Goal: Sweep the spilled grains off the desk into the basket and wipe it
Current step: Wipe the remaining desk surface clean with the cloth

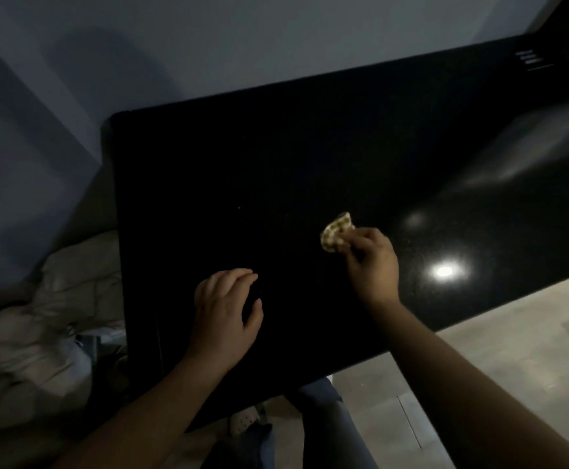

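Note:
A glossy black desk [310,147] fills the middle of the head view. My right hand [373,262] pinches a small checked yellow-and-dark cloth [336,232] just above or on the desk surface, right of centre. My left hand [227,308] rests on the desk near the front edge, its fingers bent and holding nothing I can make out. One tiny pale speck [239,207] lies on the desk behind the left hand. No basket is in view.
A grey wall [208,45] stands behind the desk. Crumpled pale fabric [39,316] lies left of the desk. Light tiled floor [513,350] shows to the right, and my legs [323,418] are below the front edge. A lamp's glare [444,271] reflects off the desk.

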The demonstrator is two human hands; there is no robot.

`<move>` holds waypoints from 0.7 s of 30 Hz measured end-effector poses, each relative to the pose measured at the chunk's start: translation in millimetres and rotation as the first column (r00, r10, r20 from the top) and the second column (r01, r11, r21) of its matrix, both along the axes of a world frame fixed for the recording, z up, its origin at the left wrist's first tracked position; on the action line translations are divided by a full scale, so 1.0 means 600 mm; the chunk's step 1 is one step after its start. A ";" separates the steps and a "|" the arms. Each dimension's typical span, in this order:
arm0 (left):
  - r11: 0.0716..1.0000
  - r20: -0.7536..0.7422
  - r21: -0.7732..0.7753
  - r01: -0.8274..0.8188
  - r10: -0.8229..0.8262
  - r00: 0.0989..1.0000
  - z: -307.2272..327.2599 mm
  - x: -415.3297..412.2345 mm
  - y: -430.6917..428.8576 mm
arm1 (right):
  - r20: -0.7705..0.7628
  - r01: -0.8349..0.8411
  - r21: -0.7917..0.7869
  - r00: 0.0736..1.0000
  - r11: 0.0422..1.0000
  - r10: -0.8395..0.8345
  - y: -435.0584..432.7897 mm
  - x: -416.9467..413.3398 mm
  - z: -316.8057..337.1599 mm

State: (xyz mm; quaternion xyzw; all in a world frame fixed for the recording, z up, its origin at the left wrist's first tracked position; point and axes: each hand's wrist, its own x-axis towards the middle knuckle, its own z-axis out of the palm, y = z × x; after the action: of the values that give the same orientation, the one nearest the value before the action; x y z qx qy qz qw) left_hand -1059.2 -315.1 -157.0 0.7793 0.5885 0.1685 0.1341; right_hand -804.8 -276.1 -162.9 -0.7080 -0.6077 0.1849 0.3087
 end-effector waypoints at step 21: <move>0.996 -0.028 -0.073 0.042 -0.044 0.999 0.008 -0.002 -0.046 | -0.013 -0.012 0.061 1.000 0.998 0.013 -0.200 -0.015 -0.005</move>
State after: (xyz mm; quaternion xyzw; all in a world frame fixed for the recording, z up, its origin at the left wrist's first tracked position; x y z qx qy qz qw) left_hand -1060.3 -342.9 -152.1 0.7888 0.5792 0.1327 0.1572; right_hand -813.9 -395.9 -165.8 -0.6932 -0.6152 0.1732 0.3331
